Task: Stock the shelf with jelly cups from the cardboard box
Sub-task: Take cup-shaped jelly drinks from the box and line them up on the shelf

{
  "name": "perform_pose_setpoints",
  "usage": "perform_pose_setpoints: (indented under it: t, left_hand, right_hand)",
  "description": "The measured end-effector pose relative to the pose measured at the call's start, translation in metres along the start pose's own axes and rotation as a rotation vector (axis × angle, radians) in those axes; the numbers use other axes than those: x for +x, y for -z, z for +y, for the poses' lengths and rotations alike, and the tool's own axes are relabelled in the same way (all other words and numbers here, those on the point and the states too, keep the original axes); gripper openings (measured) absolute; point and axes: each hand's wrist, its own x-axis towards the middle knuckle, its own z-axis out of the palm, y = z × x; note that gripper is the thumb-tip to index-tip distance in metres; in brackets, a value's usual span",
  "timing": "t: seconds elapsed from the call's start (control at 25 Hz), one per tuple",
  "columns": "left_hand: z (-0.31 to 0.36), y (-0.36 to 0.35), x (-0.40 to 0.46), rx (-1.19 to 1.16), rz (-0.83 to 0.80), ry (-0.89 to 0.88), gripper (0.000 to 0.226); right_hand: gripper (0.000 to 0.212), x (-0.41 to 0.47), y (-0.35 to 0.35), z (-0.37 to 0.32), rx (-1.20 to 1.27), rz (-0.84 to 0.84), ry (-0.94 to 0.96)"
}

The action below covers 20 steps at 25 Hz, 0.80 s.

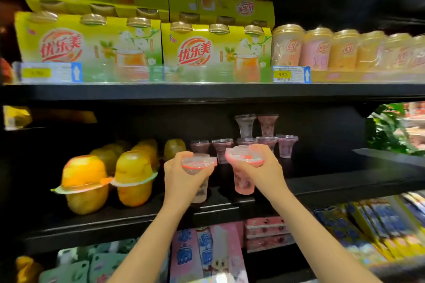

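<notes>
Clear plastic, pink at the rims: two jelly cups are held up in front of the middle shelf, one in each hand; the left hand grips the left cup with fingers curled round its body just under the lid, the cup's foot showing below the palm near the shelf's front edge; the right hand grips the right cup from its right side, thumb on the lid's far rim and fingers wrapped behind, so most of the pink body shows to the left of the palm; the two lids are close, side by side, not quite touching. Behind them, further back on the same shelf, stand stocked cups of the same shape, two of them stacked on the others. Left of the hands sit yellow fruit cups; on the shelf above, yellow-green packs and a row of tea cups.
</notes>
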Motion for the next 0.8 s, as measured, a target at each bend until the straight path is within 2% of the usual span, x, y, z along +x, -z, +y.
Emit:
perform_pose_setpoints:
  t: [0.08,0.24,0.32,0.4,0.48,0.56,0.64,0.8]
  left_hand:
    - [-0.005,-0.005,0.007,-0.011,-0.031,0.025,0.054]
    - [-0.01,-0.008,0.014,-0.079,-0.136,0.044,0.053]
    - [-0.013,-0.001,0.013,0.104,-0.15,-0.025,0.056]
    - [-0.015,0.01,0.013,0.321,-0.091,-0.175,0.056]
    - [-0.011,0.018,0.018,0.412,-0.032,-0.344,0.046]
    - [-0.005,0.02,0.024,0.473,-0.075,-0.443,0.034]
    - [-0.003,0.017,0.028,0.489,-0.139,-0.456,0.028]
    - [-0.007,0.004,0.04,0.554,-0.123,-0.427,0.031]
  right_hand:
    - [0.039,0.004,-0.003,0.008,-0.023,-0.017,0.015]
    - [0.053,0.009,-0.004,0.019,-0.11,-0.124,-0.006]
    - [0.054,0.012,0.002,0.018,-0.232,-0.188,0.053]
    - [0.059,0.015,0.012,0.014,-0.432,-0.18,0.176]
    - [0.046,0.019,0.022,0.007,-0.616,-0.145,0.314]
    - [0.037,0.023,0.027,0.002,-0.677,-0.207,0.325]
    - [0.036,0.027,0.027,0.002,-0.71,-0.276,0.3]
    - [0.035,0.045,0.021,0.011,-0.775,-0.354,0.308]
